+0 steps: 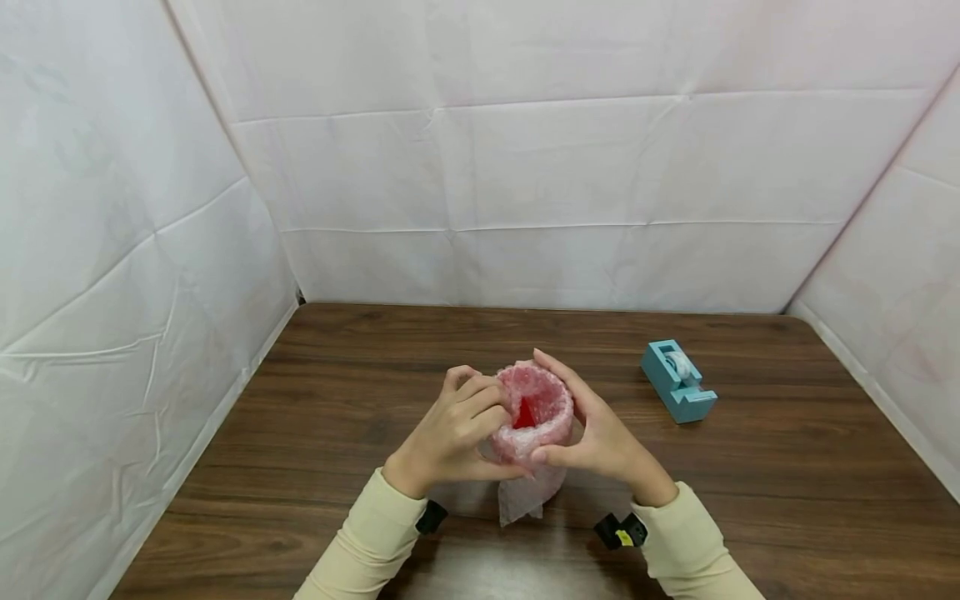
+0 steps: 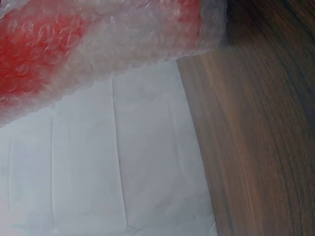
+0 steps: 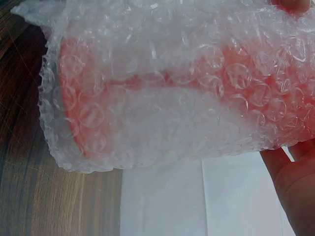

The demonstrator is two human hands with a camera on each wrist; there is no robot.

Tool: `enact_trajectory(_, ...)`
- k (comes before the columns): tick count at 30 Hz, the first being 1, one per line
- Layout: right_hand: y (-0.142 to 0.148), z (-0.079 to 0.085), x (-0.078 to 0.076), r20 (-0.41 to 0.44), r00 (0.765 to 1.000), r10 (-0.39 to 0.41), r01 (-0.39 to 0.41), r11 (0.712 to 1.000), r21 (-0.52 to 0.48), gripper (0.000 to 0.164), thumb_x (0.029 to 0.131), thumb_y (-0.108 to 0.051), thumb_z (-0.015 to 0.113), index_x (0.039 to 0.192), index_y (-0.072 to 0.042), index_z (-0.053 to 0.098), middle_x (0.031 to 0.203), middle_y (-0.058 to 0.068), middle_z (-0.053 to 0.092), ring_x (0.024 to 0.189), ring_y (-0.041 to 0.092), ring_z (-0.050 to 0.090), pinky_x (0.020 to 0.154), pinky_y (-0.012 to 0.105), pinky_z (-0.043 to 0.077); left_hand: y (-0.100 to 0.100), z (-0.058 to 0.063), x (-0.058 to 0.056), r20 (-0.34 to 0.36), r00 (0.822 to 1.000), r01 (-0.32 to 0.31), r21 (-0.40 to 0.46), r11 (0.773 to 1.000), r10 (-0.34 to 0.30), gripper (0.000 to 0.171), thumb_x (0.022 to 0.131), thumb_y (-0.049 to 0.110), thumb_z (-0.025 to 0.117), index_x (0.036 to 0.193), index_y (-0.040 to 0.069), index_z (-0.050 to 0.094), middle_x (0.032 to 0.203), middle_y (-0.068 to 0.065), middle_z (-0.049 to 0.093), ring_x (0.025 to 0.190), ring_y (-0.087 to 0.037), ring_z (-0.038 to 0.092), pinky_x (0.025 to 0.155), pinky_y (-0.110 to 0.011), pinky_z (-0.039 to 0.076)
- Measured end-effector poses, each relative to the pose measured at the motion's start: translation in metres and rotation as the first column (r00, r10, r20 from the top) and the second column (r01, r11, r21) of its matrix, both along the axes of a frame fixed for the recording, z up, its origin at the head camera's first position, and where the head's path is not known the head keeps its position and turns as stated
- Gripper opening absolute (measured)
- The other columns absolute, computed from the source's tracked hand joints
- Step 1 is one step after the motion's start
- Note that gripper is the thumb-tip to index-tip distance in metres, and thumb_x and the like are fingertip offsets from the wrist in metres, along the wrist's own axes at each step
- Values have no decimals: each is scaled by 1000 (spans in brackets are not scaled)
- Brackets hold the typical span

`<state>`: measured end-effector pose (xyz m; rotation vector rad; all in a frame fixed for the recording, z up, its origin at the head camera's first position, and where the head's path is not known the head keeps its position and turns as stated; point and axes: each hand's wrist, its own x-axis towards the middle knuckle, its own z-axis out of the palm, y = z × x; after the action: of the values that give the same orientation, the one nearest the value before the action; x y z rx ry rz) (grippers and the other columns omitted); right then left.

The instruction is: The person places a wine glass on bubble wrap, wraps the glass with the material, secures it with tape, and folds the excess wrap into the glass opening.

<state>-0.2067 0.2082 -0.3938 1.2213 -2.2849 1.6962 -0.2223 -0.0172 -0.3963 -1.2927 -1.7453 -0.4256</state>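
Observation:
A red object wrapped in a tube of clear bubble wrap [image 1: 558, 429] stands between both hands above the table. Red shows deep inside its open top, and a loose flap of wrap hangs at the lower end. My left hand [image 1: 465, 425] has bent fingers on the left of the rim and pinches the wrap there. On the other side my right hand [image 1: 603, 442] curves round the tube, its thumb at the front. The right wrist view shows red through the bubble wrap [image 3: 162, 118], with fingers at its right edge. In the left wrist view, bubble wrap [image 2: 128, 44] hides the hand.
A light blue tape dispenser [image 1: 678, 383] with a roll of tape stands on the right of the brown wooden table [image 1: 375, 350]. White sheeting [image 1: 525, 167] encloses the table at the back and both sides.

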Motion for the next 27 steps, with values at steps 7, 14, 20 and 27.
enact_trajectory(7,0,1,0,8,1000,4,-4,1000,0,97,79,-20,80,153,-14,19,150,17,36,127,7,46,97,24,47,0,1,0,-5,1000,4,4,1000,-4,52,61,56,83,77,16,55,82,4,60,91,-14,54,90,-40,34)
enact_trajectory(14,2,1,1,32,999,-20,21,1000,-11,96,79,-20,80,154,-17,19,150,16,34,126,6,46,95,24,48,0,0,-1,17,999,28,32,999,-28,60,58,54,86,91,13,57,97,-2,58,103,-21,48,91,-41,32)
enact_trajectory(20,4,2,-1,28,999,-45,46,998,-48,97,77,-17,81,153,-15,21,148,17,36,123,8,48,94,25,49,0,-3,1,254,966,26,97,995,-50,99,52,45,92,129,7,43,127,-14,42,119,-28,37,94,-43,30)
enact_trajectory(27,3,6,1,20,997,-80,81,995,-59,102,74,-13,83,153,-15,20,150,17,32,126,7,46,96,22,46,2,-14,4,710,674,54,226,973,-202,130,57,19,94,154,13,8,147,-11,27,135,-26,32,108,-45,37)
